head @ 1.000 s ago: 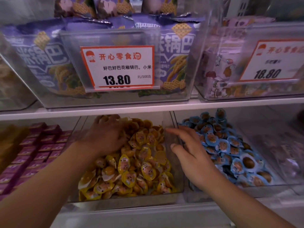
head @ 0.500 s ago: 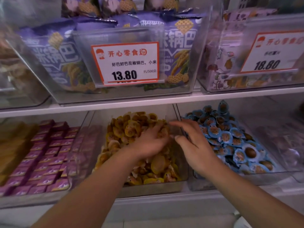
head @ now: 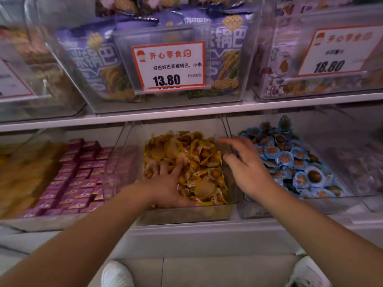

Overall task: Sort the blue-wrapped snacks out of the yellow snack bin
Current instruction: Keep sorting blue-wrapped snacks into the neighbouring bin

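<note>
A clear bin (head: 186, 214) on the lower shelf holds a heap of yellow-wrapped snacks (head: 199, 154). My left hand (head: 165, 183) lies in the front left of that heap with fingers spread, pressing into the wrappers. My right hand (head: 246, 166) hovers over the divider between this bin and the one to its right, fingers straight and holding nothing. The right bin (head: 279, 208) is piled with blue-wrapped snacks (head: 290, 158). No blue wrapper shows among the yellow ones; my left hand hides part of the heap.
Left of the yellow bin stand rows of purple boxed snacks (head: 78, 175). The upper shelf (head: 186, 110) overhangs the bins and carries clear bins of purple bags with price tags (head: 169, 66). White shoes (head: 117, 274) show on the floor below.
My left hand has slid from the heap's back toward its front left and spread its fingers. My right hand stays near the divider. The camera has shifted right.
</note>
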The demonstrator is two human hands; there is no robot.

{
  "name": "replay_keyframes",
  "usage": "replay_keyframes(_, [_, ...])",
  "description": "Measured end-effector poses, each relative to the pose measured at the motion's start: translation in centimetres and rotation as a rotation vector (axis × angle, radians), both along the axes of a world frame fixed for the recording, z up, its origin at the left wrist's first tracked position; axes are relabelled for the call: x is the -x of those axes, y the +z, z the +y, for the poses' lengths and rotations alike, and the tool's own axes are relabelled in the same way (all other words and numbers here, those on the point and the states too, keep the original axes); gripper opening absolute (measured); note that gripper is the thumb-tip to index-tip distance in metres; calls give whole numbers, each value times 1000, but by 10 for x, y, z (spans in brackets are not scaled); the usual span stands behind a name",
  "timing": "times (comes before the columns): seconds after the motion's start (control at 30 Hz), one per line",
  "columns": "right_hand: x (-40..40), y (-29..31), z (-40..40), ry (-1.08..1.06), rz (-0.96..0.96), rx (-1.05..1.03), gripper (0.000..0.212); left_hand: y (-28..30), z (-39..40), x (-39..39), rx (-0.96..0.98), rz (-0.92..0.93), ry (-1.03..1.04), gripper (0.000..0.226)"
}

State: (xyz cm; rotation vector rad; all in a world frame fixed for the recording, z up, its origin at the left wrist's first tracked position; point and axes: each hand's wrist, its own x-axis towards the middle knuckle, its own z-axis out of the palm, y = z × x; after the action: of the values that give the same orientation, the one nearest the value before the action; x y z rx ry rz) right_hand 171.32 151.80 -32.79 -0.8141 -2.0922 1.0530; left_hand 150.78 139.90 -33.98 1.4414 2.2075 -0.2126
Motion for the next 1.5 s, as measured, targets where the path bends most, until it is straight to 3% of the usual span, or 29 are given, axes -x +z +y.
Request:
replay_keyframes(0.07, [1,-2,1,-13,-7,-3,37,-6,16,-14,-234,21,-83,138])
replay_keyframes(0.13, [1,-2,3,-35,-13,-1,38,-6,28,-27,-525,166,-302,107])
replay_keyframes(0.2, [1,-2,3,-37,-17,-4,39,0,39,-36,-671,330,-491,76])
replay_keyframes(0.27, [0,-1,2,-27,-18,-10,41,4,45,-42,-630,315,-545,68])
replay_keyframes(0.33, [-1,1,1,-23,-18,-17,44,2,45,-48,-606,143,-503,65])
replay_keyframes(0.4, [-1,2,1,-33,-13,-25,44,-2,43,-52,-505,48,-483,82])
replay_keyframes(0.53, [-1,2,2,-31,-14,-14,39,-6,47,-60,-305,228,-484,93])
replay_keyframes(0.63, [-2,2,2,-16,-26,7,40,-1,54,-55,-353,352,-480,77])
replay_keyframes(0.8, [-2,3,1,-12,-15,36,45,34,49,13,-324,324,-290,44])
replay_keyframes(0.9, [-2,4,1,-7,-16,37,47,37,37,16,-314,376,-339,40])
replay_keyframes(1.03, [-1,6,-1,-22,-10,30,48,32,38,-33,-759,167,-568,44])
replay_keyframes(1.07, [-1,7,-1,-23,-8,27,48,27,41,-47,-750,73,-646,44])
replay_keyframes(1.13, [-2,9,-2,-18,-13,29,48,13,49,-65,-542,-58,-659,51])
replay_keyframes(1.2, [-3,10,-4,-17,-29,32,48,-3,53,-62,-349,157,-669,66])
replay_keyframes(1.27, [-4,10,-5,-15,-35,29,47,-11,53,-52,-287,370,-726,71])
replay_keyframes(1.37, [-5,10,-4,-1,-18,21,38,-3,57,-36,-490,396,-684,42])
replay_keyframes(1.43, [-5,9,-3,11,-8,13,40,6,58,-17,-588,257,-498,18])
replay_keyframes(1.5, [-6,8,-2,13,-13,6,40,13,57,2,-579,128,-353,18])
